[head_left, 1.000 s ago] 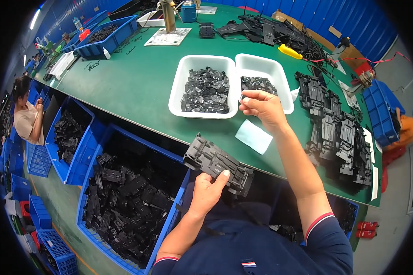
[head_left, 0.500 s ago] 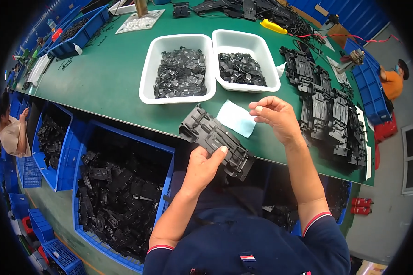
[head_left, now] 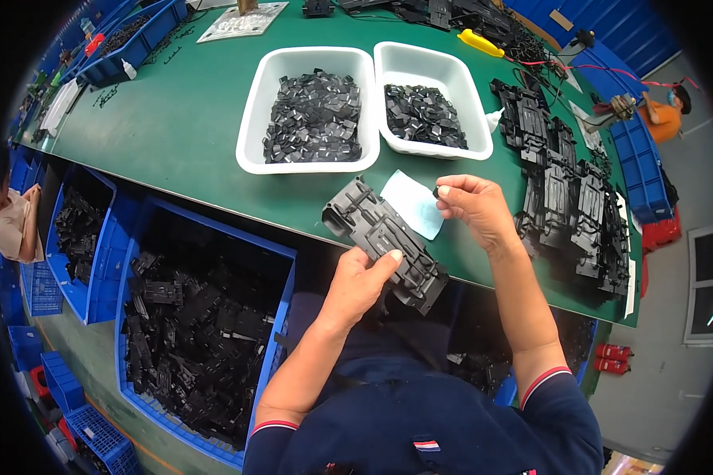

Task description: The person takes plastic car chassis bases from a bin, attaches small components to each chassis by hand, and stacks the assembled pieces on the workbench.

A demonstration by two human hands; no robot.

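Green tabletop (head_left: 174,115), blue wall (head_left: 610,20), blue crates (head_left: 643,178), handheld black frame (head_left: 387,237)

Even light on tabletop (head_left: 190,103), black fisheye-curved margins

The upper garment was a dark navy, short-sleeved shirt (head_left: 404,416). Narrow red and white bands edged the left sleeve (head_left: 274,426) and the right sleeve (head_left: 543,384); a small rectangular tab (head_left: 427,446) carried red, white and blue stripes. The left hand (head_left: 358,286) and right hand (head_left: 480,210) were bare.
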